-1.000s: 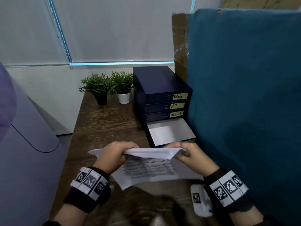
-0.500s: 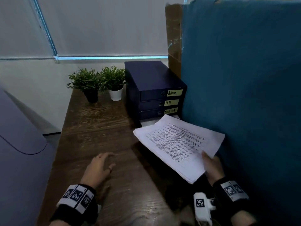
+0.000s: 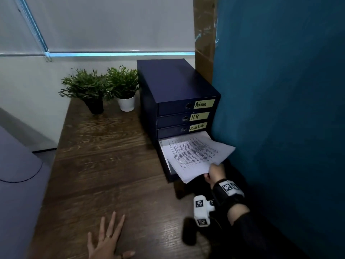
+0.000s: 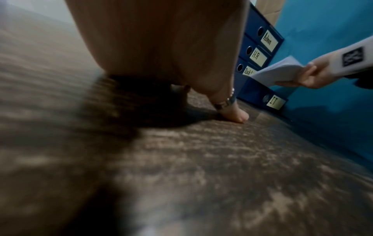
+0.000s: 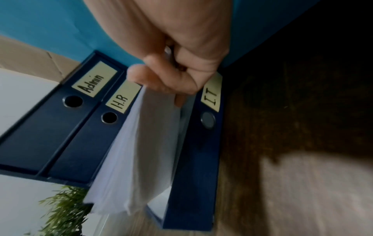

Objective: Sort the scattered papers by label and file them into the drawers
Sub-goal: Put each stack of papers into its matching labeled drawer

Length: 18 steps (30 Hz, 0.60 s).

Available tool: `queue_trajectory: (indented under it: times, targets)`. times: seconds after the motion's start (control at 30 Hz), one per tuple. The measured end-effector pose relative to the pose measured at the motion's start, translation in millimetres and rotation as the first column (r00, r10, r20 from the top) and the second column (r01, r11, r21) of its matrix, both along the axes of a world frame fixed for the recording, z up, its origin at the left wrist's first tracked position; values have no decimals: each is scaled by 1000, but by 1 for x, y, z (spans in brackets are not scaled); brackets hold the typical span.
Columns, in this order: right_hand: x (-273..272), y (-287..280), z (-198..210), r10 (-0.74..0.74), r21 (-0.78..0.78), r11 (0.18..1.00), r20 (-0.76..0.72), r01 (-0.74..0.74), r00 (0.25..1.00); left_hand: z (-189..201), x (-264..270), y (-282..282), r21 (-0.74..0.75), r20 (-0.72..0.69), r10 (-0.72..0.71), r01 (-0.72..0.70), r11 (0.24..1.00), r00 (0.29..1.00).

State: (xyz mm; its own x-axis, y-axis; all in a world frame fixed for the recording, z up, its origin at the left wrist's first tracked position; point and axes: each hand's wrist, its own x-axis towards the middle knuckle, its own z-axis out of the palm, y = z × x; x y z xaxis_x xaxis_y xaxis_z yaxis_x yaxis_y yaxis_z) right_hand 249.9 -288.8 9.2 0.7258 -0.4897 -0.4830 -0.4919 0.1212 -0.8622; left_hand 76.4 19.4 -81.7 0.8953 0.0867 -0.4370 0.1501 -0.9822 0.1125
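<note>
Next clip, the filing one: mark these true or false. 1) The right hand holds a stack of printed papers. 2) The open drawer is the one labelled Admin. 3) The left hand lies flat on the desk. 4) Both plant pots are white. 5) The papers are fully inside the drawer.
1) True: the right hand pinches the papers at their near edge.
2) False: the Admin drawer is closed; the open bottom drawer is labelled I.T.
3) True: the left hand rests open on the wooden desk.
4) False: one pot is black, the other white.
5) False: the papers lie askew, overhanging the open drawer's front.
</note>
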Motion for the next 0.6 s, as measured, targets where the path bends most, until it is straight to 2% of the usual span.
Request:
queue_trajectory:
  times: [0.13,0.2,0.33,0.4,0.47,0.5,0.6]
  targets:
    - [35,15,-9,56,21,998,-40,-56,998,-38,-2,6,-74,132,40,-30,997,990]
    - [45,18,-12,81,58,995,-69,-77,994,-34,0,4,-64,182,39,-27,998,983]
    - [48,19,-16,99,190,978,-61,-86,993,-30,1,2,-71,181,67,-55,996,981]
    - [45,18,-26,39,123,992,9,-40,999,-29,1,1,-66,181,54,-42,997,982]
    - [36,15,-43,-13,-91,996,39,16,999,-28,2,1,-75,164,44,-32,997,985]
    - [27,16,-50,-40,-135,990,56,48,998,-28,2,2,-78,151,47,-36,996,987]
    - [13,27,-63,-2,32,999,54,0,999,-25,1,4,-57,114,59,-53,997,992]
